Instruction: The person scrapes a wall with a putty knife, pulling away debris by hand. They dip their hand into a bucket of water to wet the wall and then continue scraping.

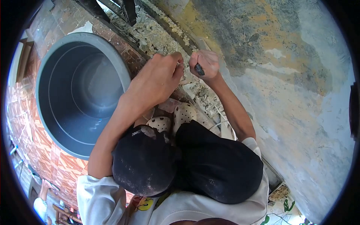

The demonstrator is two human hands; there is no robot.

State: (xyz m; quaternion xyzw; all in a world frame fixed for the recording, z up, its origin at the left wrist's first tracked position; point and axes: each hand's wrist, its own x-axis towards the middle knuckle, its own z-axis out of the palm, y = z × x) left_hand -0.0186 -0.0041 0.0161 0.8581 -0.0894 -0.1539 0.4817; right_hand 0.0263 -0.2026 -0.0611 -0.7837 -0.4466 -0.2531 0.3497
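My right hand (206, 63) is closed in a fist around a tool with a dark handle (199, 69). Only the butt of the handle shows, so the kind of tool cannot be told. Close beside it on the left, my left hand (157, 78) has its fingers curled in and pressed together, the back of the hand turned up. Whatever those fingers may hold is hidden. Both hands are over a strip of broken rubble (165, 37) at the foot of a worn, peeling wall (277, 75).
A large grey plastic tub (84, 37) stands left of my left forearm on patterned tiles (56, 165). Below my hands are my cream clogs with dark holes (184, 113) and my black-clad knees (146, 165). Dark metal legs (129, 13) stand at the top. Another person's arm (45, 187) shows at lower left.
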